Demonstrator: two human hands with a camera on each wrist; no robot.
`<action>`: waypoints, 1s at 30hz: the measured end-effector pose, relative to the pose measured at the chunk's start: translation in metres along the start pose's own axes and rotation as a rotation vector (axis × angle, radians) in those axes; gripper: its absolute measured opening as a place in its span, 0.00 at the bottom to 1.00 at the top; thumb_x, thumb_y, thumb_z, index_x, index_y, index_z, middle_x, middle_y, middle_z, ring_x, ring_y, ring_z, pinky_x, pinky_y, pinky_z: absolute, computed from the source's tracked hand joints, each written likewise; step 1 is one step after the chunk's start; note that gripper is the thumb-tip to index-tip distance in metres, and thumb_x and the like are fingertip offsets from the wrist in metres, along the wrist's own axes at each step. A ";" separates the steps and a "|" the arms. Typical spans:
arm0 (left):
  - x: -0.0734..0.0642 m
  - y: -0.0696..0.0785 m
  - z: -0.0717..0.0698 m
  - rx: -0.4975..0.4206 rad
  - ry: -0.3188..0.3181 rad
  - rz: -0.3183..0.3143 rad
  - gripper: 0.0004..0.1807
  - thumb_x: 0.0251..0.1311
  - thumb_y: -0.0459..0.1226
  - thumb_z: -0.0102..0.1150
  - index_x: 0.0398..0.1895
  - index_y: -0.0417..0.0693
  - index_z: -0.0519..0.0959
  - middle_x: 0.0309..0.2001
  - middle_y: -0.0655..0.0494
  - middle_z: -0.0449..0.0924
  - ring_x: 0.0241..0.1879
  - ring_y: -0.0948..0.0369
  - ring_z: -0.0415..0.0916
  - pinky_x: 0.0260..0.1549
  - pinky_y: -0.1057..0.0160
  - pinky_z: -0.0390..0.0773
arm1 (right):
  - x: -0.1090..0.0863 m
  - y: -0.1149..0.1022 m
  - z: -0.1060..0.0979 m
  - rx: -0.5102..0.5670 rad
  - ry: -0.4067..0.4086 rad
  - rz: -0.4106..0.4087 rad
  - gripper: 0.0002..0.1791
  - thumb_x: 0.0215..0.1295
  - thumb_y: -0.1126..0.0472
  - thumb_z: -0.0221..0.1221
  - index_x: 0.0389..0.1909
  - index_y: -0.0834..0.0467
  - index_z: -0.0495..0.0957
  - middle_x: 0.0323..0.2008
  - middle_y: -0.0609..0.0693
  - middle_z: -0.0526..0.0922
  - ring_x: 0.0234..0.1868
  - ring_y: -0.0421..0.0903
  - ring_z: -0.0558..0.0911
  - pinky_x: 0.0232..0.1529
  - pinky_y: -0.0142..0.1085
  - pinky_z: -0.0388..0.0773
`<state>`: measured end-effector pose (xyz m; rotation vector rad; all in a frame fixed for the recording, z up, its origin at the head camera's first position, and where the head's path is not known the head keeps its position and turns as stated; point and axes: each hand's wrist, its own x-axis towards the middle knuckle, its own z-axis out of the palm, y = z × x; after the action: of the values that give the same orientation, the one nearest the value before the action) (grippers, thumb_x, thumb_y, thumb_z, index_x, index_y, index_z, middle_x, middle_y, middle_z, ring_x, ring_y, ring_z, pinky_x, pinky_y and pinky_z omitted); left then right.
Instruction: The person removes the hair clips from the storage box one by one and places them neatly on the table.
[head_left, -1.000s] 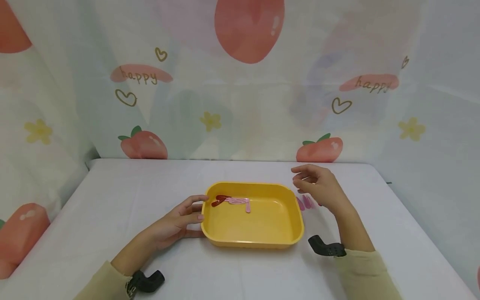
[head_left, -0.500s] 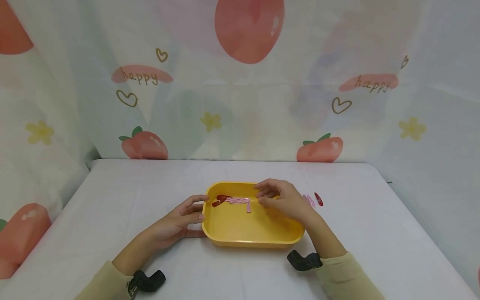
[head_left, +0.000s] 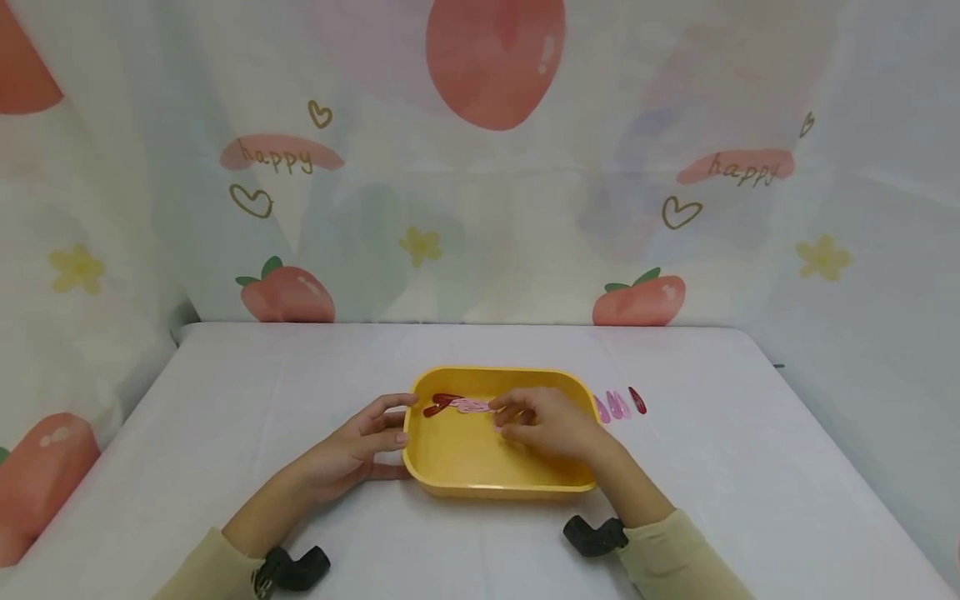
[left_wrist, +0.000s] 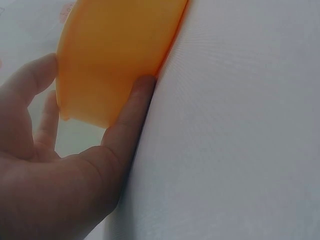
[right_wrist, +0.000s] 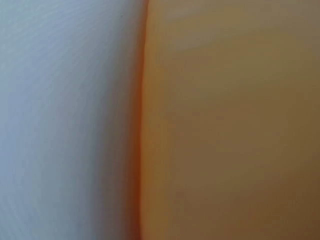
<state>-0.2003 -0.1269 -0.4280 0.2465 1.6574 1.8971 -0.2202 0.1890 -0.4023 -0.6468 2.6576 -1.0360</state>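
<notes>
A yellow plastic tray (head_left: 457, 467) stands in the middle of the white table in the head view. My left hand (head_left: 352, 450) rests its spread, fairly straight fingers against the tray's left end, which the left wrist view shows close up. Inside lie red hair clips (head_left: 442, 404) and a row of pink hair clips (head_left: 470, 406). Over the tray, my right hand (head_left: 543, 423) has its bent fingers and thumb at the right end of the pink row. The fingertips partly cover a pink clip there; whether they pinch it is hidden.
On the table just right of the tray lie several pink clips (head_left: 615, 405) and one red clip (head_left: 637, 400). A patterned cloth (head_left: 480, 208) hangs behind the table. The right wrist view shows only the blurred tray wall (right_wrist: 150, 150) beside the white cloth.
My right hand has come left from above the clips on the table, then down into the tray to the pink clips. The left hand and the tray stay put.
</notes>
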 end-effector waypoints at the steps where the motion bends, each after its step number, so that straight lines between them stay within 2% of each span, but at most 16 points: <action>1: 0.000 0.000 0.000 -0.002 -0.001 0.001 0.31 0.71 0.36 0.56 0.74 0.53 0.58 0.76 0.41 0.51 0.67 0.44 0.65 0.55 0.41 0.79 | 0.000 -0.001 0.000 -0.008 0.003 -0.003 0.15 0.63 0.61 0.66 0.51 0.51 0.83 0.38 0.40 0.85 0.38 0.42 0.80 0.41 0.34 0.80; 5: -0.001 0.001 0.000 -0.007 0.001 0.004 0.30 0.71 0.36 0.55 0.74 0.54 0.59 0.75 0.42 0.51 0.67 0.44 0.65 0.55 0.41 0.78 | 0.001 -0.002 -0.001 -0.045 0.003 -0.005 0.15 0.60 0.61 0.68 0.49 0.50 0.83 0.30 0.41 0.80 0.33 0.41 0.77 0.35 0.31 0.78; 9: -0.001 0.000 -0.001 -0.010 0.000 0.003 0.30 0.71 0.36 0.56 0.73 0.54 0.59 0.76 0.42 0.51 0.68 0.44 0.65 0.55 0.41 0.78 | 0.001 -0.002 -0.001 -0.071 -0.008 -0.024 0.16 0.58 0.61 0.70 0.48 0.52 0.82 0.27 0.43 0.77 0.29 0.41 0.75 0.30 0.30 0.74; 15: 0.000 -0.001 0.000 -0.009 -0.007 0.002 0.31 0.71 0.36 0.56 0.74 0.54 0.58 0.76 0.41 0.50 0.68 0.44 0.65 0.55 0.42 0.78 | -0.001 0.001 0.000 -0.106 0.008 -0.021 0.22 0.55 0.60 0.72 0.52 0.54 0.80 0.33 0.48 0.75 0.32 0.42 0.72 0.33 0.31 0.72; 19: 0.000 -0.001 0.000 -0.008 -0.010 0.010 0.31 0.71 0.36 0.55 0.74 0.53 0.58 0.76 0.41 0.50 0.67 0.43 0.65 0.55 0.42 0.78 | 0.000 0.002 0.001 -0.139 0.013 -0.036 0.22 0.54 0.63 0.72 0.51 0.53 0.80 0.35 0.48 0.76 0.33 0.43 0.72 0.34 0.31 0.72; 24: 0.000 -0.001 -0.001 -0.011 -0.005 0.008 0.31 0.71 0.35 0.56 0.74 0.53 0.58 0.76 0.41 0.50 0.67 0.43 0.65 0.55 0.41 0.78 | 0.001 0.002 0.002 -0.141 0.014 -0.057 0.20 0.55 0.68 0.69 0.50 0.53 0.81 0.34 0.48 0.77 0.31 0.42 0.73 0.33 0.30 0.74; 30: -0.001 -0.001 -0.001 -0.006 -0.001 0.007 0.31 0.71 0.36 0.56 0.74 0.53 0.58 0.76 0.42 0.50 0.67 0.43 0.65 0.55 0.41 0.78 | 0.001 -0.001 0.002 -0.147 0.029 -0.041 0.20 0.55 0.72 0.64 0.49 0.54 0.81 0.34 0.48 0.78 0.30 0.41 0.73 0.33 0.30 0.75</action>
<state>-0.2000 -0.1279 -0.4293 0.2508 1.6524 1.9061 -0.2204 0.1870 -0.4032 -0.7233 2.7763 -0.8716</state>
